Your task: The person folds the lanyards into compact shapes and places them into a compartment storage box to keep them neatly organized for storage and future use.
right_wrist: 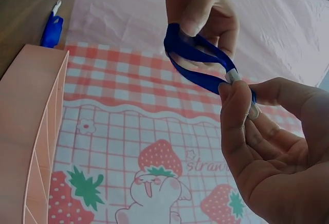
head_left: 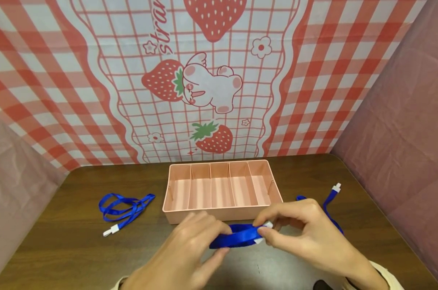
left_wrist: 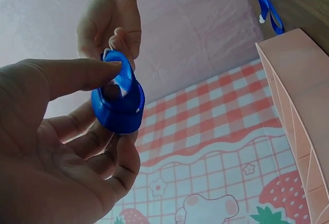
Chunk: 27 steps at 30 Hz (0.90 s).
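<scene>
At the left of the head view a loose blue lanyard (head_left: 126,205) lies on the brown table (head_left: 59,241). Low in the centre, the left hand (head_left: 189,253) curls thumb and fingers around a folded blue lanyard loop (head_left: 237,236); the right hand (head_left: 306,233) pinches its white clip end. The loop spans between both grips, just in front of the pink divided tray (head_left: 220,189). A third lanyard (head_left: 331,201) lies at right.

Between the left hand (head_left: 189,249) and the right hand (head_left: 306,233) hangs a folded lanyard (head_left: 237,236), just behind them sits the divided tray (head_left: 222,209) on the table (head_left: 77,249), with a second lanyard (head_left: 122,209) well left and a third lanyard (head_left: 331,201) right.
</scene>
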Motion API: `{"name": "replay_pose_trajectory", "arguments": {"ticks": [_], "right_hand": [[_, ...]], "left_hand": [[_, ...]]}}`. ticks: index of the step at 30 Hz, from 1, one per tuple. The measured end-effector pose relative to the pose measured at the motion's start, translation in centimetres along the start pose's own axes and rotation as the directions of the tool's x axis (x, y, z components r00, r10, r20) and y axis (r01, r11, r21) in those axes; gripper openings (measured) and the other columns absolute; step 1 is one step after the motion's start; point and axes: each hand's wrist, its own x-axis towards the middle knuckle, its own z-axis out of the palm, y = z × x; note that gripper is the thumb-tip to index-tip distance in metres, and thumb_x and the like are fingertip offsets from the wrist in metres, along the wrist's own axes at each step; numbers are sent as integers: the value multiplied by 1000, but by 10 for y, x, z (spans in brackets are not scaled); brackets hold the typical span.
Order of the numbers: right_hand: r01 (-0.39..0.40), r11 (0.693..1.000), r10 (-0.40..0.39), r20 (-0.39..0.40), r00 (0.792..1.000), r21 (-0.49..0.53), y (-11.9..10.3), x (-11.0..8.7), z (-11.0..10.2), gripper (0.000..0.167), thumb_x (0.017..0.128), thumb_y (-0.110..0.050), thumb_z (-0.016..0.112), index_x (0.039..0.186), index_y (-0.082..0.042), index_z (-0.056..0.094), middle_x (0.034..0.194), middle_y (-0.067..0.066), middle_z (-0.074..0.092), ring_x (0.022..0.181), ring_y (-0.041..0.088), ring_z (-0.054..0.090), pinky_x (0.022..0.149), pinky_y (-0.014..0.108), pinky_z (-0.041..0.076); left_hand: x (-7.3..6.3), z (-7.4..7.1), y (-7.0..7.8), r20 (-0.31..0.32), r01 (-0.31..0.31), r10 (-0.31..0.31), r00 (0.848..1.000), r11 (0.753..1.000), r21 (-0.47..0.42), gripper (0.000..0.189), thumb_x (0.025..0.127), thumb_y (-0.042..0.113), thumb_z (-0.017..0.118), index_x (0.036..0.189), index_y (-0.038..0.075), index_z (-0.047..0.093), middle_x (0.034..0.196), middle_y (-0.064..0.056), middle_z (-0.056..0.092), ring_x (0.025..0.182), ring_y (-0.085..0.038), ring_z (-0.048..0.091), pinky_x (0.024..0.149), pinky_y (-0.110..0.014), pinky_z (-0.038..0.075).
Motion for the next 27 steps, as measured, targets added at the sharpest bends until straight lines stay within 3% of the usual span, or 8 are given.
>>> {"name": "replay_pose_trajectory", "arguments": {"ticks": [4, 8, 11, 15, 22, 27], "right_hand": [[-11, 1000, 11, 16, 1000, 15, 0, 0, -1, 31, 86, 11, 69, 100, -17, 71, 90, -5, 71, 68, 9, 63, 58, 26, 54], [-18, 999, 16, 31, 999, 52, 1, 1, -2, 31, 87, 12, 67, 101, -16, 70, 82, -6, 68, 64, 9, 61, 56, 27, 54], [-38, 996, 35, 34, 999, 84, 1, 1, -4, 31, 88, 13, 65, 101, -15, 70, 76, -5, 67, 61, 10, 61, 54, 27, 53], [-76, 991, 73, 34, 997, 109, 2, 1, -7, 30, 90, 13, 63, 101, -14, 69, 73, -4, 66, 58, 12, 61, 49, 26, 50], [-104, 984, 98, 44, 994, 146, 6, 2, -10, 26, 92, 12, 61, 102, -12, 68, 72, 1, 65, 58, 15, 62, 48, 27, 48], [-107, 984, 100, 58, 993, 142, 7, 3, -10, 26, 92, 11, 61, 102, -13, 68, 73, 1, 66, 58, 15, 61, 44, 25, 45]], "left_hand": [[2, -2, 0, 1, -18, 18, 1000, 999, -39, 25, 78, 7, 78, 94, 13, 60, 102, 5, 60, 94, -10, 54, 83, -20, 44], [3, -3, 0, 51, -42, 45, 998, 997, -65, 32, 81, 15, 80, 105, 11, 59, 113, 3, 62, 104, -12, 57, 92, -24, 46], [2, -4, 0, 77, -58, 63, 995, 996, -64, 39, 84, 22, 80, 115, 9, 59, 113, 3, 63, 103, -11, 58, 93, -26, 47], [2, -6, 0, 81, -65, 69, 994, 996, -59, 41, 83, 24, 81, 114, 9, 58, 114, 3, 63, 102, -10, 58, 92, -25, 47], [4, -9, -1, -9, -72, 71, 997, 990, -122, 18, 89, 11, 72, 100, 7, 59, 112, -1, 61, 101, -12, 57, 88, -21, 47], [4, -8, -1, -52, -75, 69, 996, 990, -115, 9, 96, 11, 63, 104, 7, 60, 100, 2, 61, 91, -10, 57, 83, -20, 47]]}}
